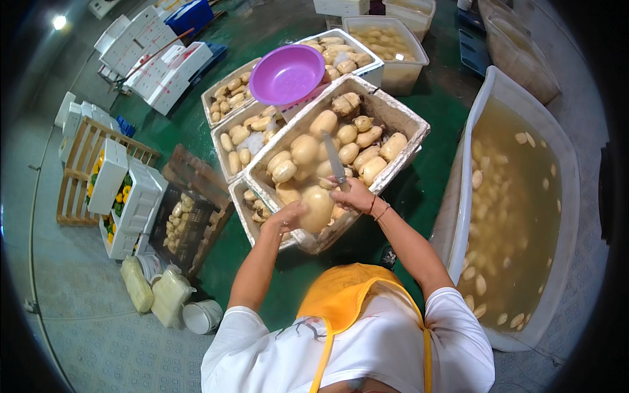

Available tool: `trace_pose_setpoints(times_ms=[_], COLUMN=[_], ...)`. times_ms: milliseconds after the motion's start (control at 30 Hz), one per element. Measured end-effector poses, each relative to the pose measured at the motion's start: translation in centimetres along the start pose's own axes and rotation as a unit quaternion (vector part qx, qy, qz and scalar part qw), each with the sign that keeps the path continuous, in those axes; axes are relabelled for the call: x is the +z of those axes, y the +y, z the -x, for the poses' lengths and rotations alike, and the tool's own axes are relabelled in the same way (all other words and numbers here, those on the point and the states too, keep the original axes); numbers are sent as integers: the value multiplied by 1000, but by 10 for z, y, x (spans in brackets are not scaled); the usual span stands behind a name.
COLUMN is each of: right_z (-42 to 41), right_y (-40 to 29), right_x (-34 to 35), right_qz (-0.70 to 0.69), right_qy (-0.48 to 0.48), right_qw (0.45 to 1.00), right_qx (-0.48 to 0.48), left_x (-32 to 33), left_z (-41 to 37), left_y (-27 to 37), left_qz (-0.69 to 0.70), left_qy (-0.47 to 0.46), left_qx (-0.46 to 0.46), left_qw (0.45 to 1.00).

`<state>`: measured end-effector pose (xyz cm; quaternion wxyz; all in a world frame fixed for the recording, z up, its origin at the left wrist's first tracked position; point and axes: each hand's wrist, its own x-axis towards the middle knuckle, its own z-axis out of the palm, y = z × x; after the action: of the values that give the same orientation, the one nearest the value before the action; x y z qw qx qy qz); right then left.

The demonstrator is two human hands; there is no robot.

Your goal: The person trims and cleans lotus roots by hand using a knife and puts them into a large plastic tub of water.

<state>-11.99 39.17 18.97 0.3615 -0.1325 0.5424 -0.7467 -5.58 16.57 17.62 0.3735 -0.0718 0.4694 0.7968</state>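
A large pale lotus root piece (317, 208) is between my two hands, over the near corner of a worn white foam box (400, 109). My left hand (289, 216) grips its left side. In my right hand (355, 194) is a knife (333, 156), its broad blade pointing away from me over the box. The fingers of that hand also reach the right side of the root piece. Several more lotus root pieces (372, 170) fill the box, some with dark, muddy ends. A smear on the lens blurs the middle of the view.
A purple plastic basin (287, 74) rests on neighbouring foam boxes of lotus root (244, 140). To my right stands a large tub (464, 211) of cloudy water with root pieces. At left are a black crate (162, 206), wooden pallets (78, 172) and a white bucket (202, 316).
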Motion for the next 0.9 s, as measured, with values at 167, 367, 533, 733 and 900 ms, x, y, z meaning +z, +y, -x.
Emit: trace_pose_setpoints(times_ms=[167,367,533,733,900], right_z=[-1,10,24,23,22], right_y=[-1,8,3,-3,-4], right_x=[-6,-24,-14,-18,-15], right_qz=[79,554,646,661,675], right_qy=[-28,114,61,32,40], right_qw=[996,803,747,732,723], right_qx=[34,-188,-144,-161,-141], left_x=[11,26,44,45,43], left_z=[-6,-14,-9,-10,-9], left_y=[13,6,11,5,-2], left_qz=[-133,-228,-298,-295,-289], left_qy=[-103,70,160,133,109], left_qx=[20,112,112,141,135], left_qw=[986,965,934,936,942])
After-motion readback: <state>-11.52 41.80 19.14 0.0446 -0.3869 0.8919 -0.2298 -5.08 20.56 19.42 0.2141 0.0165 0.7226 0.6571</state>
